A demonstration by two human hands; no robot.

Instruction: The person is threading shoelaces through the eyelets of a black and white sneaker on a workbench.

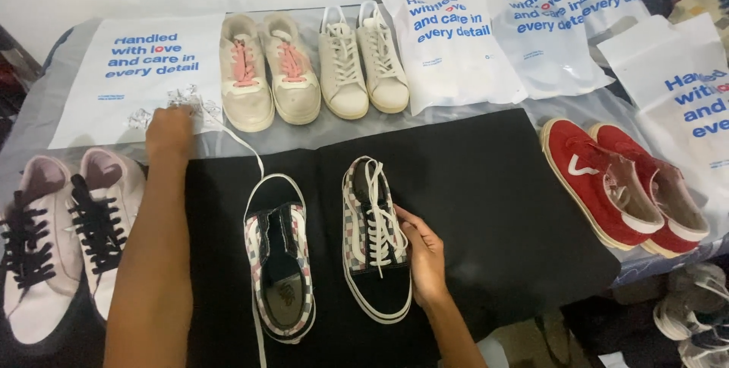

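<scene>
Two checkered low sneakers lie on a black cloth (pixel 493 208). The left sneaker (pixel 279 269) has no lace in its eyelets; a loose white lace (pixel 254 186) loops around it and runs up toward my left hand. The right sneaker (pixel 373 235) is laced in white. My right hand (pixel 424 254) rests against its right side, fingers on the upper. My left hand (pixel 168 131) reaches far forward to a crumpled piece of clear plastic (pixel 181 102) beside a white bag (pixel 144 72); whether it grips the plastic is hidden.
Pale pink sneakers with black laces (pixel 57 239) sit at the left. Beige sneakers with pink laces (pixel 269 72) and cream sneakers (pixel 363 60) stand at the back. Red sneakers (pixel 623 186) lie at the right. Several white printed bags (pixel 456 41) line the back right.
</scene>
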